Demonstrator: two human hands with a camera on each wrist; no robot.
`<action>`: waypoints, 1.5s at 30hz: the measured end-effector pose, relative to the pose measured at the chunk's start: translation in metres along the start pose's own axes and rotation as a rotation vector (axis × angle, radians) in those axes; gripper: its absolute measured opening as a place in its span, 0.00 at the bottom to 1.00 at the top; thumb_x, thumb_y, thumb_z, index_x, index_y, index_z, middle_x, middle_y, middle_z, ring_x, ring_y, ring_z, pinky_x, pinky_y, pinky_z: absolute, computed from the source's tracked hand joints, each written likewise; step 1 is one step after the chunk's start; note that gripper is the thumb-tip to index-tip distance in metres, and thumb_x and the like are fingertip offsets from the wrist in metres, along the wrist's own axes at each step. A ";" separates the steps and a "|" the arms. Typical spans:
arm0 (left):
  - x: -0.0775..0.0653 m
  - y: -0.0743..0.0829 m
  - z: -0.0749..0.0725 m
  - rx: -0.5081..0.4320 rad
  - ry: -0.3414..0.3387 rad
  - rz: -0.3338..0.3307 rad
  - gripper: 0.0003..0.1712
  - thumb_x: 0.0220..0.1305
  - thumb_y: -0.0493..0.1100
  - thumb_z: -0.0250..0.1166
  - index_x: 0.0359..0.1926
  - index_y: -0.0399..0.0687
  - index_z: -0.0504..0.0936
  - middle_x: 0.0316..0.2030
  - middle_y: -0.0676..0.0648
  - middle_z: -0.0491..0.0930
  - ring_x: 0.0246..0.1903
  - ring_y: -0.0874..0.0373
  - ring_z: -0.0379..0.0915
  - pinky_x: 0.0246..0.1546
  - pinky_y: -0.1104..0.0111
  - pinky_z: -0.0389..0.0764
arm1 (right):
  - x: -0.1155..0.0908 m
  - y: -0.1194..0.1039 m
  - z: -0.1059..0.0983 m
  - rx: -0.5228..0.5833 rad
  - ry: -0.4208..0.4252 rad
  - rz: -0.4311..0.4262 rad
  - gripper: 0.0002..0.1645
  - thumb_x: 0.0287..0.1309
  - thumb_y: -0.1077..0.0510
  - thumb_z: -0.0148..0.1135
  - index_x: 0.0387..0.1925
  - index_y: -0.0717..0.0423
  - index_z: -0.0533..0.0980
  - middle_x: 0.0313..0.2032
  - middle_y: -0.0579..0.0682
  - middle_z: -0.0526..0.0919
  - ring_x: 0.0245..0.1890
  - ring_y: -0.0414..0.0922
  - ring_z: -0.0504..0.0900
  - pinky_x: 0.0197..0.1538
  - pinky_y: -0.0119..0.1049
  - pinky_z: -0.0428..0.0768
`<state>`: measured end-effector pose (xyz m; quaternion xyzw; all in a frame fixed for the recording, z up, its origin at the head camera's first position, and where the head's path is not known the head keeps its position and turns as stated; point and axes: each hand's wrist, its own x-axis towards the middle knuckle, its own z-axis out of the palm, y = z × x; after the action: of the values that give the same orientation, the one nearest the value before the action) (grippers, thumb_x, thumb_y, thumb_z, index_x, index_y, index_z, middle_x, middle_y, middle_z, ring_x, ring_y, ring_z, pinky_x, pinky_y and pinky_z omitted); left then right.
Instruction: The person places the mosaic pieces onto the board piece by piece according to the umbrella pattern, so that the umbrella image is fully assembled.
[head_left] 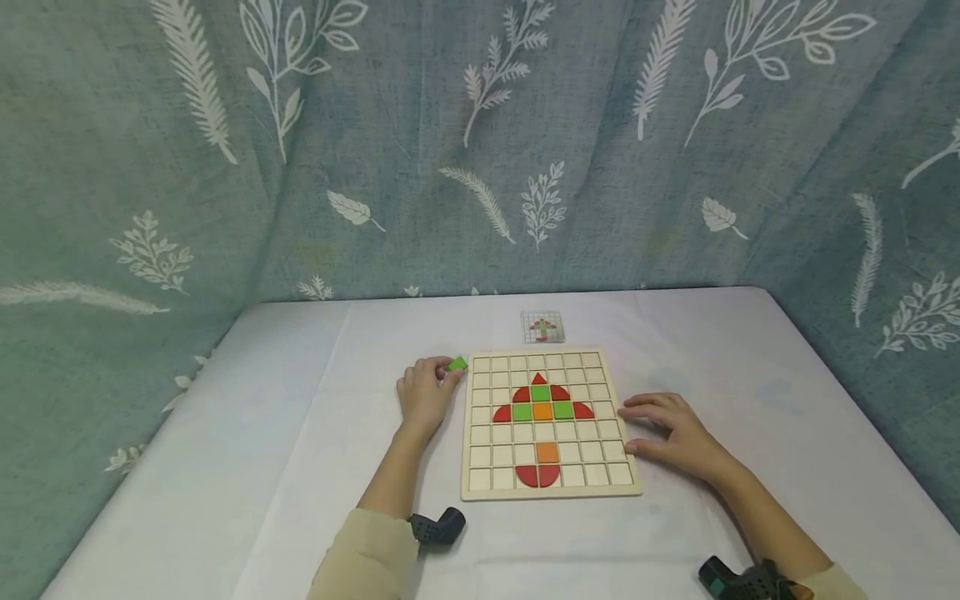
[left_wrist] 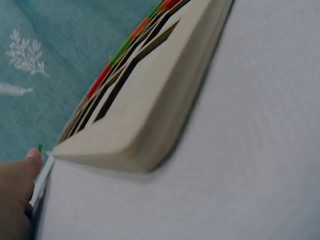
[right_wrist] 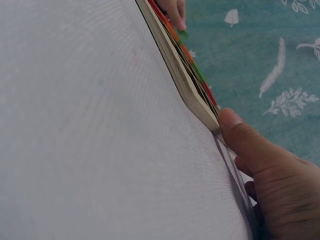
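Note:
My left hand (head_left: 425,393) pinches a small green tile (head_left: 458,364) between thumb and fingers, just off the upper left edge of a wooden grid board (head_left: 480,483). On the board lie red quarter-round tiles (head_left: 528,476), a red triangle (head_left: 538,378), green squares (head_left: 540,393) and orange squares (head_left: 547,452). An unfilled cell separates the lower orange square from the upper orange one. At the board's right edge is my right hand (head_left: 671,433), fingers relaxed and apart, with thumb and fingertips right at the rim.
Behind the board lies a small pattern card (head_left: 542,327) with a coloured figure on a grid. A white cloth (head_left: 337,367) covers the table. A teal leaf-print curtain (head_left: 420,208) hangs behind and at both sides. Dark devices (head_left: 438,527) are worn on both wrists.

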<state>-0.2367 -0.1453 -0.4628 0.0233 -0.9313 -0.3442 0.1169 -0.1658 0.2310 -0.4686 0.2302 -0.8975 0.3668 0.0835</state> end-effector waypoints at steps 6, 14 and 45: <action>-0.009 0.006 -0.002 -0.114 -0.042 -0.006 0.25 0.62 0.56 0.61 0.53 0.46 0.78 0.36 0.49 0.72 0.41 0.54 0.61 0.48 0.60 0.55 | 0.000 0.000 0.001 0.013 0.000 -0.007 0.27 0.41 0.51 0.76 0.47 0.53 0.81 0.51 0.52 0.78 0.54 0.51 0.66 0.53 0.52 0.61; -0.018 0.019 -0.006 -0.195 -0.117 0.078 0.21 0.60 0.51 0.65 0.51 0.45 0.79 0.35 0.50 0.71 0.40 0.54 0.58 0.45 0.61 0.52 | -0.001 -0.002 0.005 0.027 -0.002 -0.007 0.27 0.41 0.51 0.76 0.47 0.53 0.81 0.51 0.52 0.78 0.55 0.52 0.66 0.53 0.53 0.61; -0.053 0.061 0.013 -0.088 -0.321 0.412 0.19 0.50 0.55 0.72 0.43 0.55 0.85 0.34 0.54 0.69 0.35 0.59 0.57 0.40 0.62 0.56 | -0.001 0.001 -0.001 0.016 0.001 -0.015 0.26 0.43 0.52 0.75 0.48 0.52 0.81 0.52 0.52 0.78 0.55 0.52 0.66 0.53 0.53 0.61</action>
<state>-0.1860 -0.0835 -0.4436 -0.2266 -0.9073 -0.3524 0.0362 -0.1655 0.2332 -0.4690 0.2374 -0.8928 0.3734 0.0846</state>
